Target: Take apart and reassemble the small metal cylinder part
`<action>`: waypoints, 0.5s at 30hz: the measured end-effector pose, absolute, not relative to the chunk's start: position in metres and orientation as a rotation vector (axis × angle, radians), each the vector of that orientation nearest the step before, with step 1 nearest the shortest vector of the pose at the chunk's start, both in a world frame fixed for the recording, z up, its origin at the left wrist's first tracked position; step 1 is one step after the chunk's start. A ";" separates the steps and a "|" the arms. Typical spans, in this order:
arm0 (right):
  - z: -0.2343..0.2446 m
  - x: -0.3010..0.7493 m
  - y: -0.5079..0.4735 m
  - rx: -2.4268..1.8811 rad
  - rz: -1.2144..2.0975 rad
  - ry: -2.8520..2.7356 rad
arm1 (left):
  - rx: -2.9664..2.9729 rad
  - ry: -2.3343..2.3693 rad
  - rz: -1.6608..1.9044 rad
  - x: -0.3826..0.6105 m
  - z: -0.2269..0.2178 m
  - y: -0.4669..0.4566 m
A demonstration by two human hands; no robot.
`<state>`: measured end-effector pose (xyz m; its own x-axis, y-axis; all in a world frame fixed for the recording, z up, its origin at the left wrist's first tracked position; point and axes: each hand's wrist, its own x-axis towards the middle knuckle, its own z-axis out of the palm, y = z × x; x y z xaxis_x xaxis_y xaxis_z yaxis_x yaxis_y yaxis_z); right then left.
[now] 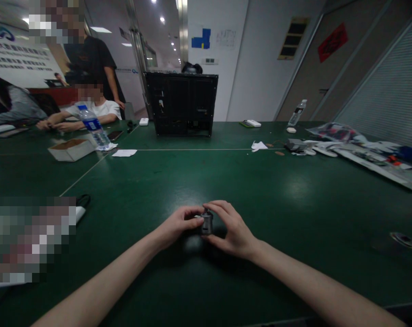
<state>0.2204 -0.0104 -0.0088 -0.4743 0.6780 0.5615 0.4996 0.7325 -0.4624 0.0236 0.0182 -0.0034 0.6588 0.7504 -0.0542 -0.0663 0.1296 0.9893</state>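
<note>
A small dark metal cylinder point(207, 223) with a short stub on top, much like a small motor, is held upright just over the green table point(199, 177). My left hand point(178, 222) pinches its left side between thumb and fingers. On the other side, my right hand point(235, 231) grips it too, with fingertips at the top stub and the thumb low near its base. Whether its base touches the table I cannot tell.
Ahead stands a large black case point(181, 104). At the left are a white box point(72, 152) and a water bottle point(95, 129). A dark round object point(401, 240) lies at right, with a loaded white board point(379, 165) beyond. Other people sit and stand at the far left.
</note>
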 end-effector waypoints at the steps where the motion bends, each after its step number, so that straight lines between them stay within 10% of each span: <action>1: -0.009 0.221 -0.010 -0.883 0.318 -2.179 | 1.295 0.630 0.648 0.024 -0.003 0.018; 15: -0.006 0.221 -0.011 -0.816 0.292 -2.242 | 1.300 0.605 0.537 0.022 0.000 0.015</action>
<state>0.2210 -0.0115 -0.0062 -0.5397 0.6329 0.5552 0.4694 0.7736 -0.4257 0.0225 0.0152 -0.0003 0.7316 0.6729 -0.1091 -0.0283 0.1899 0.9814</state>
